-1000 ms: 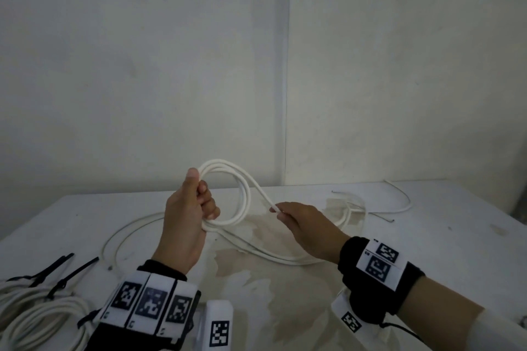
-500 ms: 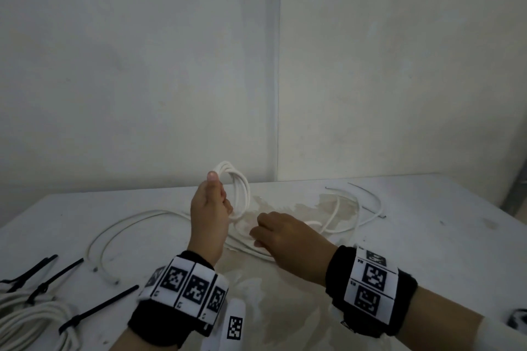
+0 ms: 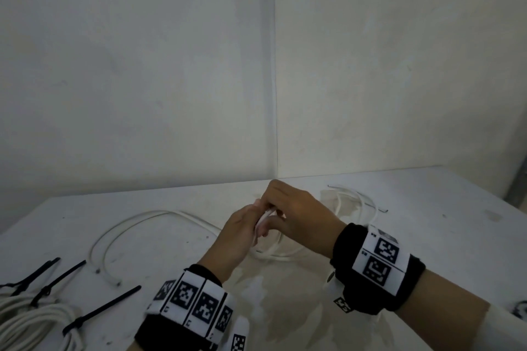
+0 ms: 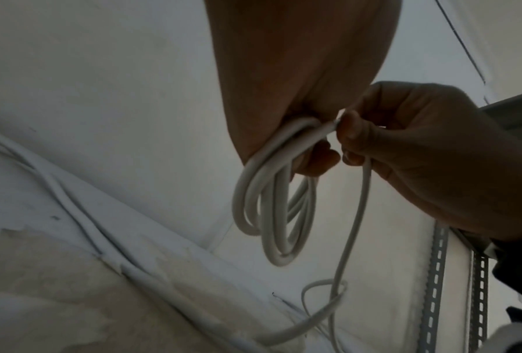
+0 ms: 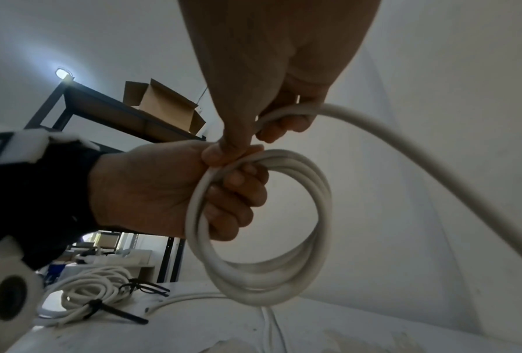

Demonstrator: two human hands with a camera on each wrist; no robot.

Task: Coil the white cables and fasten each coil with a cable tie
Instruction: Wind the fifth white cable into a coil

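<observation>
Off to the left on the tabletop (image 3: 427, 222): finished coils (image 3: 31, 319) of white cable bound with black ties, and a loose black cable tie (image 3: 102, 309) lying flat just beside them. Farther along, a loose double run of white cable (image 3: 134, 222) curving across the surface, its cut ends (image 3: 114, 282) pointing toward the near edge. More slack (image 3: 356, 202) heaped behind the hands on the right.

Above the tabletop centre, held clear of it: the coil (image 5: 263, 238) in progress, a few rounds hanging down from the left hand (image 5: 163, 191), its ring upright with the opening facing sideways. Left grip curled tight round the top of the coil, thumb pressing the strands against the fingers. Right hand (image 4: 435, 155) touching the left at the top of the coil, its grip pinching the free strand (image 4: 353, 227) where that strand meets the bundle. From there the strand dropping nearly straight down to a loose loop (image 4: 323, 301) on the surface.

In the head view, both hands blocking the coil almost wholly.

Tabletop white, stained and scuffed near the middle. Plain pale walls meeting in a corner behind. In the right wrist view, a dark metal shelf (image 5: 102, 107) carrying an open cardboard box (image 5: 163, 105), a lit lamp (image 5: 63, 72) above it.
</observation>
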